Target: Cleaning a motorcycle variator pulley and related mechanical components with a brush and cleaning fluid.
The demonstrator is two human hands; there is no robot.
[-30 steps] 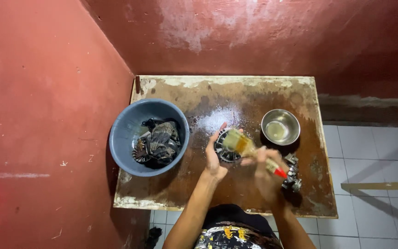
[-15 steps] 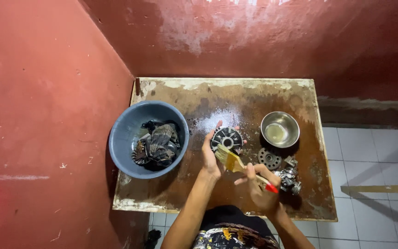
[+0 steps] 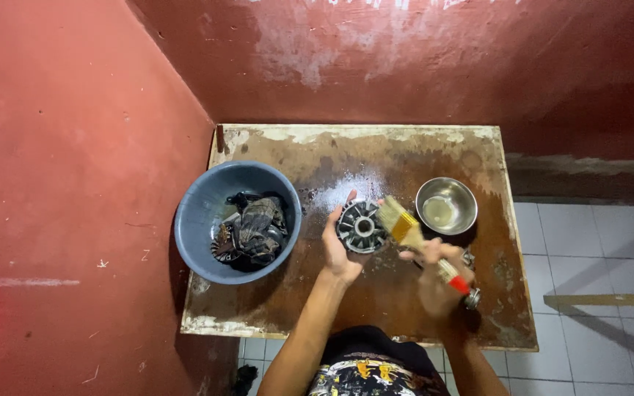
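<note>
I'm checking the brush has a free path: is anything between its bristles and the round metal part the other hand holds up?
Nothing visible does. The paintbrush in the right hand has its bristles right at the edge of the round metal part, which the left hand holds above the wet table. The steel bowl sits off to the side.

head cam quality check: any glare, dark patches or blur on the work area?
Head view: a bright wet sheen glares on the wooden table just behind the round metal part held by the left hand; the steel bowl shows a soft reflection; the blue basin contents are dark and hard to read; the paintbrush in the right hand looks sharp; frame corners darken.
</note>
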